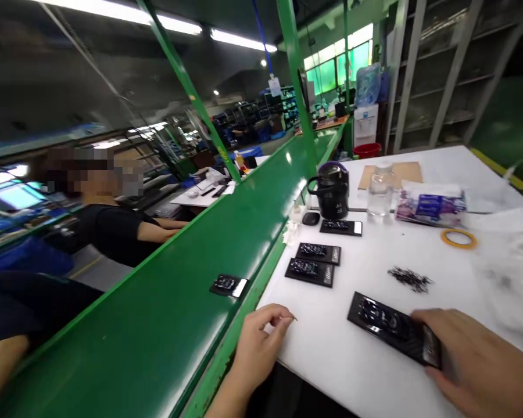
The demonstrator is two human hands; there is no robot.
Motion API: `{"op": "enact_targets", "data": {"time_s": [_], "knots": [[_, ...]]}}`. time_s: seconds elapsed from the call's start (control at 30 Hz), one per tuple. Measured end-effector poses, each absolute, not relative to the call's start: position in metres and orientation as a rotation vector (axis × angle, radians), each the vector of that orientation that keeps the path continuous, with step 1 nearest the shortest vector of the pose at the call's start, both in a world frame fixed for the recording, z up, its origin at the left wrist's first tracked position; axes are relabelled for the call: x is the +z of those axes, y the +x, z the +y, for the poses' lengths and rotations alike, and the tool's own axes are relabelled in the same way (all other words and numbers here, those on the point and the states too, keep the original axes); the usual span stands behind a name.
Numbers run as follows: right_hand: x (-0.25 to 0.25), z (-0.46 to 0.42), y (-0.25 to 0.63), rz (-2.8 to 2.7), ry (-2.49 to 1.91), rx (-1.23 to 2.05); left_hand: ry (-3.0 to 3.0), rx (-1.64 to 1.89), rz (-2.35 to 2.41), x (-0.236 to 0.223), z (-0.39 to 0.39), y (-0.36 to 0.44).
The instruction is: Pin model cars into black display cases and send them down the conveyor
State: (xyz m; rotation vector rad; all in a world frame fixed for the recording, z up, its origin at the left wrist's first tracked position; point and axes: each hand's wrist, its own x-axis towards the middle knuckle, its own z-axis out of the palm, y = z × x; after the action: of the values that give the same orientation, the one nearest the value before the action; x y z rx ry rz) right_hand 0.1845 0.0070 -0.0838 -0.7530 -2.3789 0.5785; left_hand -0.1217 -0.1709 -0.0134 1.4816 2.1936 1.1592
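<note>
My right hand [470,354] grips the near end of a flat black rectangular device [387,325] with a glossy raised panel, tilted over the white tabletop. My left hand [264,337] is closed in a pinch above the table's left edge. Something thin and tiny shows at its fingertips, too small to name. Beyond that hand lie two similar black devices [309,271], side by side and touching. A third such black device [342,227], with a white label, lies farther back. A pile of small black slivers [410,279] sits beyond the held device.
On the green conveyor channel [157,342] to my left lies another black device [229,285]. A black mug [333,191], a mouse [311,218], a clear jar [380,191], a tissue pack [431,206], and yellow tape [458,238] stand farther back. A person in dark clothing [113,232] sits across.
</note>
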Motion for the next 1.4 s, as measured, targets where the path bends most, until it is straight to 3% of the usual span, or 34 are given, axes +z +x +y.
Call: {"op": "enact_targets", "data": {"time_s": [0.23, 0.53, 0.9, 1.4], "knots": [[-0.023, -0.036, 0.129, -2.632, -0.585, 0.58, 1.663, 1.476, 2.175, -0.036, -0.177, -0.118], [-0.045, -0.034, 0.079, -2.546, -0.437, 0.838, 2.044, 1.279, 2.273, -0.034, -0.16, -0.096], [-0.036, -0.037, 0.081, -2.668, -0.429, 0.732, 2.083, 1.213, 2.314, -0.042, -0.145, -0.089], [-0.029, -0.04, 0.081, -2.814, -0.41, 0.549, 1.418, 1.057, 2.394, -0.035, -0.14, -0.088]]}}
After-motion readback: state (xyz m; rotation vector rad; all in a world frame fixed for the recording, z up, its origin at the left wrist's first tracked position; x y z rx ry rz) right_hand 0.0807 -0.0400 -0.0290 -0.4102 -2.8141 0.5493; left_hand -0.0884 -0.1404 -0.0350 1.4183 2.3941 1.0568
